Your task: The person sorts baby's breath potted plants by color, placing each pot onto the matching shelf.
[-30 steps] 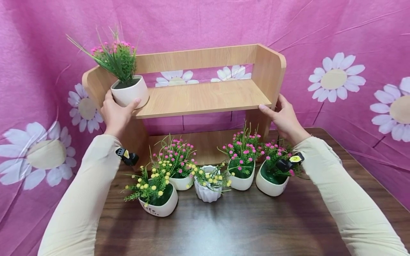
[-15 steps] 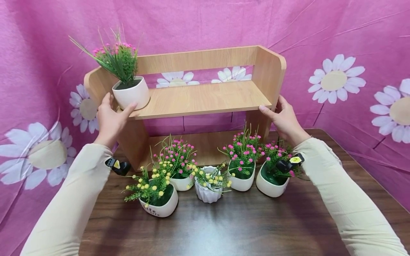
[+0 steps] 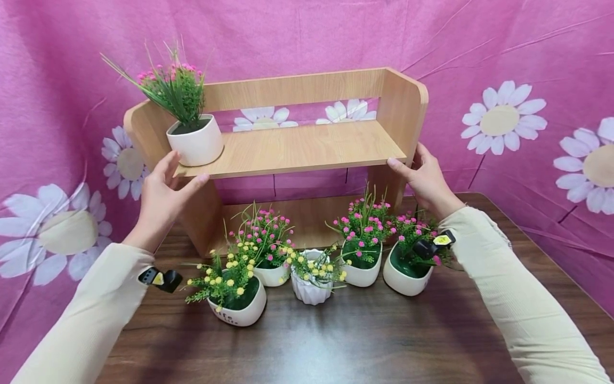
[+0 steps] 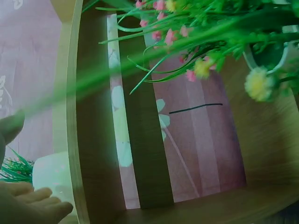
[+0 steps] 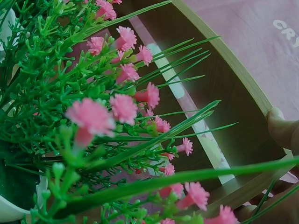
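Note:
A two-tier wooden shelf (image 3: 297, 152) stands on the table. On the left end of its upper board sits a white pot (image 3: 195, 143) with pink flowers and long grass. My left hand (image 3: 165, 200) is just in front of and below that pot, thumb and fingers spread and holding nothing; in the left wrist view its fingers (image 4: 35, 200) look apart from the pot. My right hand (image 3: 429, 181) grips the shelf's right side, its thumb on the upper board's front corner and its fingers behind the side panel, partly hidden.
In front of the shelf stand several potted plants: a yellow-flowered one (image 3: 238, 306), a pink one (image 3: 273, 274), a white ribbed pot (image 3: 312, 288) and two pink ones (image 3: 362, 272) (image 3: 406, 277) at right. A pink daisy-print cloth (image 3: 527, 48) hangs behind the table (image 3: 336, 346).
My left hand has let go of the white pot on the upper board and drawn back down and left. The pot stays in place. My right hand has kept its hold on the shelf.

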`<state>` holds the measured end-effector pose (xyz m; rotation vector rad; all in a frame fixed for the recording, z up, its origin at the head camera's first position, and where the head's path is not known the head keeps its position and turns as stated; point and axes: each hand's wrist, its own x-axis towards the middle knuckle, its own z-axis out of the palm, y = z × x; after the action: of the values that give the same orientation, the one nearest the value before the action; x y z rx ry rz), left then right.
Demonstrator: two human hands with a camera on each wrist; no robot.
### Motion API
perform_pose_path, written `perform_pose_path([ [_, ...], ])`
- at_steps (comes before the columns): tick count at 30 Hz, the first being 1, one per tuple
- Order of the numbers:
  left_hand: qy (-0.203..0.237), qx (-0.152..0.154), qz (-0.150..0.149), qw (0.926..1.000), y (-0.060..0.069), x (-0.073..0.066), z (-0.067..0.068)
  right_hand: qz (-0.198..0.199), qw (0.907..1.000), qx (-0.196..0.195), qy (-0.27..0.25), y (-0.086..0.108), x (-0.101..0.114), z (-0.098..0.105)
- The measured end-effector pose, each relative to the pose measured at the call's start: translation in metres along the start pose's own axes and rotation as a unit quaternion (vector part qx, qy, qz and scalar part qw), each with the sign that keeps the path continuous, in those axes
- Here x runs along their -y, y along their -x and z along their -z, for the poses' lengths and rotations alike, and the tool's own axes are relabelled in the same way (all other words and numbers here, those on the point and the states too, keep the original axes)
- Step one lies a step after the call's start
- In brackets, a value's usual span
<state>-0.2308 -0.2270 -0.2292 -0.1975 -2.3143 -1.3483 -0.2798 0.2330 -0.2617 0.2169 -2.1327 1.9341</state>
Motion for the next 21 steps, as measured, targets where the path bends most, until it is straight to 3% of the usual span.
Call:
perform_pose_path([
  [5,-0.012,0.042,-0.004,0.999,0.014,0.002,0.009,0.002,1.0,-0.003,0.002,0.0,-0.001,0.0],
  [10,-0.033,0.052,-0.015,0.998,0.027,0.009,0.019,0.005,1.0,-0.004,0.006,-0.001,-0.002,0.001],
  [16,-0.031,0.055,-0.02,0.9978,0.041,0.025,0.033,0.004,1.0,-0.006,0.003,0.0,-0.001,0.0],
  [21,-0.022,0.086,-0.025,0.9957,0.053,0.044,0.042,0.005,1.0,-0.005,0.002,0.0,-0.002,0.0],
])
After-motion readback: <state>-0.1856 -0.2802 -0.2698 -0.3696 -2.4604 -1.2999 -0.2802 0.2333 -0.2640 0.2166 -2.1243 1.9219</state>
